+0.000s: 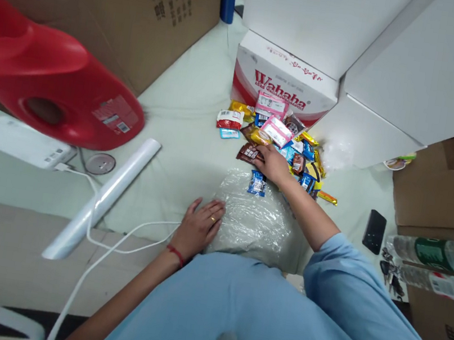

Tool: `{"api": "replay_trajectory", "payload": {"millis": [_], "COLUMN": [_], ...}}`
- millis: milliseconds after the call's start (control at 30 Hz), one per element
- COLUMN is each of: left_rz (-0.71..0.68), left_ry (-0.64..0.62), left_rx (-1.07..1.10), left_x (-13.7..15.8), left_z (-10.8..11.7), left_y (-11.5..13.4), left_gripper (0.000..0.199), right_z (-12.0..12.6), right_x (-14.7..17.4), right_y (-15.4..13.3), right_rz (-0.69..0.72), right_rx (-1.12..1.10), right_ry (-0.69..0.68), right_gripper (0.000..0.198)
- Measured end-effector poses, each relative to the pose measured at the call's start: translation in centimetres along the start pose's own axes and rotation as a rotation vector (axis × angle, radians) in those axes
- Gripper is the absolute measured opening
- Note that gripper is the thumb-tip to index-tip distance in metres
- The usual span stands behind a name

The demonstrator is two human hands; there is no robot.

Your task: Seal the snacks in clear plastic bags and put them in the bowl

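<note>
My right hand (pixel 273 164) reaches into a pile of small wrapped snacks, its fingers curled over the end of a brown snack packet (pixel 248 153). Close by lie pink-and-white packets (pixel 278 131), a red-and-white packet (pixel 230 119) and several blue and yellow ones. A single blue packet (pixel 257 183) rests on the upper part of a clear plastic bag (pixel 251 219), which is spread flat in front of my body. My left hand (pixel 198 224), with a ring and a red wrist cord, lies with fingers stretched out at the bag's left edge.
A Wahaba-like lettered carton (pixel 285 82) stands behind the pile, near white boxes (pixel 429 69). On the left are a red jug (pixel 65 83), a white tube (pixel 103 197), a power bank (pixel 22 142) and its cable. A phone (pixel 374 232), keys and bottles (pixel 440 254) lie right.
</note>
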State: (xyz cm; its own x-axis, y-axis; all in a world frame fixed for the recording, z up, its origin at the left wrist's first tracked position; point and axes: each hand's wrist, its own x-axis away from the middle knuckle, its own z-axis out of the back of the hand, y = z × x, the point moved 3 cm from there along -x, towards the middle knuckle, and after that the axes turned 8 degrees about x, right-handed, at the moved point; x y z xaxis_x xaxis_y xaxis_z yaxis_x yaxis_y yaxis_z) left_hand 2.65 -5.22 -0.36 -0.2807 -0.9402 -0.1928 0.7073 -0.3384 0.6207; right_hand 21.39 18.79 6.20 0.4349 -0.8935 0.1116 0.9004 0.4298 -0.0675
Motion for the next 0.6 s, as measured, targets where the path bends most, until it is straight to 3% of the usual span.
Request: {"api": "replay_trajectory", "payload": {"millis": [200,367,533,600], "left_rz": [-0.012,0.000,-0.016,-0.021], "left_ry": [0.005,0.019,0.067,0.072], "left_rx": [-0.004,-0.025,-0.077,-0.091], "left_x": [-0.1,0.1,0.6,0.7], "left_z": [0.1,0.1,0.1,-0.1], "left_y": [0.1,0.0,0.1,0.1], "left_gripper": [0.038,0.038,0.039,0.038], "right_z": [-0.3,0.9,3.3,3.2], "right_x": [-0.2,0.7,6.0,9.4], "right_y": [-1.1,-1.8,-0.1,0.0], "right_rz": [0.040,0.023,-0.039,-0.013], "right_rx": [0.081,0.086,-0.124,-0.228], "right_ry": [-0.103,-0.084,0.118,0.087], "right_gripper": [0.053,0.049,0.049,0.049]}}
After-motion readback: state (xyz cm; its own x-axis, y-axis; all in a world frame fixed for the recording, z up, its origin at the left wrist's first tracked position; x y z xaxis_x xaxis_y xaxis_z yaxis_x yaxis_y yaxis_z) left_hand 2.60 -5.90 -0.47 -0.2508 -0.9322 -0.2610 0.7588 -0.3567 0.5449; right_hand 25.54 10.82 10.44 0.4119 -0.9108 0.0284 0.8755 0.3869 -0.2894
